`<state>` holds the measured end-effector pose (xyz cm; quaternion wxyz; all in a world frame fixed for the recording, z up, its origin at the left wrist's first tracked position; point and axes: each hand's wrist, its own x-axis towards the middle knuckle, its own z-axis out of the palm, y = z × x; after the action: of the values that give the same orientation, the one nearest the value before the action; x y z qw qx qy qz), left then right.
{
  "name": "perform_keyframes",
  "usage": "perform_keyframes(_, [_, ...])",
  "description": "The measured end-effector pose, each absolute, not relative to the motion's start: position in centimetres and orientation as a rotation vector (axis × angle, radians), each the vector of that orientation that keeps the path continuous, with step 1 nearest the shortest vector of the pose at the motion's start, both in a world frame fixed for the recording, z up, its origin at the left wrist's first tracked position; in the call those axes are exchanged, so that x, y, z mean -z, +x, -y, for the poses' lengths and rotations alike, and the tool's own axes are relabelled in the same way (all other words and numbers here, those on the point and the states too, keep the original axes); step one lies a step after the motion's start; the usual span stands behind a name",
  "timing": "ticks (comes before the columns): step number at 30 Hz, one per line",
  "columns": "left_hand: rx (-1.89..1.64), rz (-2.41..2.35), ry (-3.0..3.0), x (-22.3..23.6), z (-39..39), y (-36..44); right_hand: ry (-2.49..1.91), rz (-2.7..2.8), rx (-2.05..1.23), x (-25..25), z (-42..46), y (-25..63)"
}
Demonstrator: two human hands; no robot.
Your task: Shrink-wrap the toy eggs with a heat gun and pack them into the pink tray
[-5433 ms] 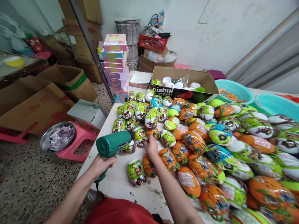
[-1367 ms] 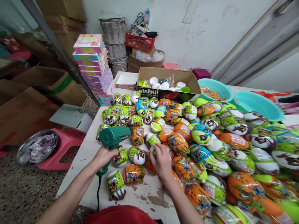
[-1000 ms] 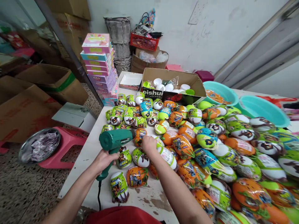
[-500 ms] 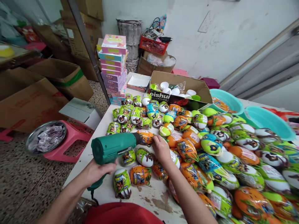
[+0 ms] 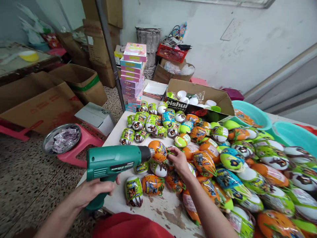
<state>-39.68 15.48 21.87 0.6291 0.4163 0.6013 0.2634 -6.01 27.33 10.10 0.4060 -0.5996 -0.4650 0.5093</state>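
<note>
My left hand (image 5: 95, 191) is wrapped round the grip of a green heat gun (image 5: 111, 162), whose nozzle points right. Just off the nozzle tip is an orange plastic egg (image 5: 158, 151) in printed film. My right hand (image 5: 178, 159) pinches that egg at its right end, by the green-printed film. Beneath it lie a white-and-green wrapped egg (image 5: 158, 168) and another orange wrapped egg (image 5: 153, 184). A green-and-white wrapped egg (image 5: 133, 191) stands at the near left of these.
Many wrapped eggs (image 5: 230, 178) cover the right of the white table (image 5: 158, 215). Behind them are a carton of egg shells (image 5: 198, 112), turquoise basins (image 5: 294, 132) and a stack of boxes (image 5: 133, 76). A metal bowl (image 5: 61, 138) rests on a pink stool (image 5: 74, 153) at left.
The orange egg has turned, showing a rounder end and more of its printed side. My right-hand fingers have shifted at its end. The whole view has moved slightly.
</note>
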Motion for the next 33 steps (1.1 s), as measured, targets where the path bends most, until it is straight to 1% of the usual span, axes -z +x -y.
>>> perform_keyframes(3, [-0.670, -1.487, 1.020, -21.9, -15.3, -39.5, -1.493, 0.983, -1.441, -10.3, -27.2, -7.0])
perform_keyframes(5, [-0.627, -1.589, 1.020, -21.6, -14.9, -39.7, -1.480, 0.876, -1.507, -10.4, -27.1, -7.4])
perform_keyframes(7, [-0.538, -1.591, 0.994, -21.2, -14.2, -39.8, -1.472, 0.791, -1.546, -10.3, -27.0, -7.8])
perform_keyframes(10, [-0.490, -1.477, 0.963, -21.0, -13.5, -39.3, -1.485, 0.753, -1.544, -9.9, -27.0, -8.5])
perform_keyframes(15, [-0.610, -1.501, 0.927, -21.2, -13.8, -38.5, -1.586, 0.927, -1.458, -8.7, -27.5, -9.2])
perform_keyframes(17, [-0.561, -1.501, 0.961, -20.7, -13.8, -39.5, -1.717, 1.093, -1.277, -8.3, -27.9, -8.7])
perform_keyframes(19, [-0.541, -1.553, 0.978, -19.9, -13.9, -41.0, -1.913, 1.340, -0.983, -8.1, -28.4, -7.8])
perform_keyframes(22, [-0.644, -1.712, 0.966, -18.4, -15.6, -43.6, -2.166, 1.736, -0.600, -8.3, -29.0, -6.9])
perform_keyframes(24, [-0.696, -1.771, 0.954, -17.4, -17.6, -44.8, -2.180, 1.915, -0.372, -8.8, -29.1, -7.6])
perform_keyframes(26, [-0.720, -1.780, 0.930, -16.5, -19.6, -45.7, -2.045, 1.997, -0.207, -9.2, -29.0, -9.8])
perform_keyframes(27, [-0.734, -1.784, 0.915, -16.1, -20.5, -46.0, -1.958, 2.013, -0.211, -9.2, -28.9, -11.5])
perform_keyframes(28, [-0.751, -1.787, 0.899, -15.8, -21.1, -46.2, -1.885, 2.019, -0.292, -9.1, -28.9, -13.5])
perform_keyframes(31, [-0.804, -1.784, 0.865, -15.1, -22.1, -46.8, -1.797, 1.962, -0.783, -7.7, -29.0, -20.3])
perform_keyframes(33, [-0.809, -1.766, 0.853, -14.7, -22.2, -47.0, -1.832, 1.923, -0.937, -6.2, -29.5, -24.4])
